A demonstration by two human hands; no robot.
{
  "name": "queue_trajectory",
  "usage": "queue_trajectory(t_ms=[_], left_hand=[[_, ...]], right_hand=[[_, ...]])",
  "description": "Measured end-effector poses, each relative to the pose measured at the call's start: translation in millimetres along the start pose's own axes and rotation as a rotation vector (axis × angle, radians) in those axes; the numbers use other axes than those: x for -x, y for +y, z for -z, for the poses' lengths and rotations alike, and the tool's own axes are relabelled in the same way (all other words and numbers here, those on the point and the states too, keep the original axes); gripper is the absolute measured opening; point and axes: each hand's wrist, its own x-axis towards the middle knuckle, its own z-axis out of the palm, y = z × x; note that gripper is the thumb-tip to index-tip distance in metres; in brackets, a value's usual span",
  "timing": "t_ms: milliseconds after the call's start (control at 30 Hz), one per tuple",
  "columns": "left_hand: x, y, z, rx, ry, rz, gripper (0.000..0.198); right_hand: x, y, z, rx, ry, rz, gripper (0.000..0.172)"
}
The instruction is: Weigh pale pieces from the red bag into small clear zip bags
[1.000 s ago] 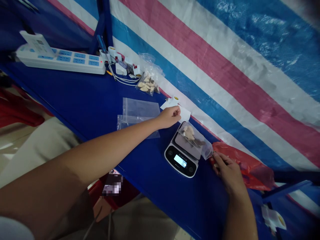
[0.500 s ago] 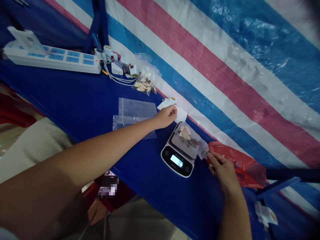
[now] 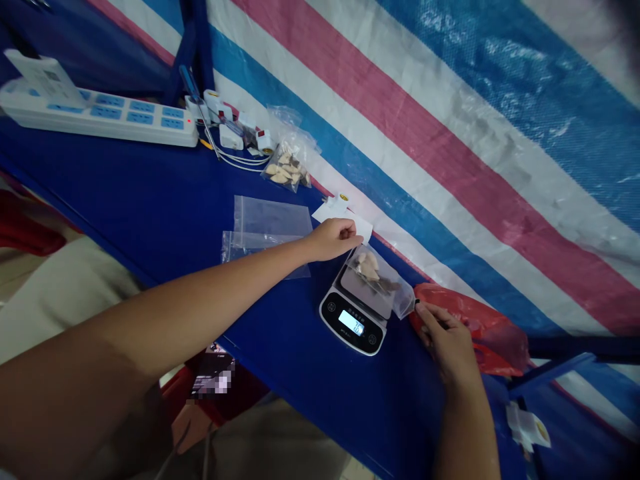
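A small digital scale [image 3: 354, 319] with a lit display stands on the blue table [image 3: 150, 200]. On its pan lies a clear bag [image 3: 380, 280] with pale pieces inside. My left hand [image 3: 334, 238] is stretched out just left of the bag, its fingers pinched on a white paper slip [image 3: 361, 225]. My right hand [image 3: 447, 340] rests on the table at the bag's right end, fingers curled beside a red plastic bag [image 3: 480, 327]; what it holds I cannot make out.
Two empty clear bags [image 3: 267, 230] lie left of the scale. Another filled bag [image 3: 286, 170], small white plugs [image 3: 227, 130] and a white power strip [image 3: 100, 117] sit at the back left. A striped tarp [image 3: 475, 133] rises behind the table.
My left hand with the paper slip has shifted slightly toward the scale. The right hand has barely moved. The camera has drifted a little.
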Motion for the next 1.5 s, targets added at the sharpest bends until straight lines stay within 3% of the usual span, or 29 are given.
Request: queue_trajectory(t_ms=[267,500,700,967,1133,1333,1500], left_hand=[[-0.2,0.5,0.8,-0.012,-0.014,-0.003,0.030],[2.9,-3.7,-4.6,-0.042,-0.093,-0.071,0.030],[3.4,-4.2,-8.2,-0.075,-0.083,-0.118,0.029],[5.0,5.2,-6.3,-0.097,-0.100,-0.088,0.027],[6.2,6.4,-7.0,-0.097,-0.095,-0.101,0.028],[6.2,4.7,-9.1,-0.108,-0.103,-0.107,0.028],[5.3,3.9,-10.6,-0.119,-0.090,-0.105,0.028]], right_hand=[[-0.8,4.9,0.5,-0.036,-0.035,-0.009,0.055],[-1.4,5.5,-13.2,-0.154,-0.085,0.032,0.045],[-0.8,2.9,-25.4,-0.151,-0.117,0.043,0.046],[3.7,0.4,-6.7,-0.171,-0.202,0.026,0.036],[3.6,2.1,-16.4,-0.121,-0.225,0.081,0.041],[6.4,-1.8,-34.1,-0.114,-0.166,0.123,0.043],[10.0,-4.8,-34.5,-0.016,-0.249,0.121,0.045]])
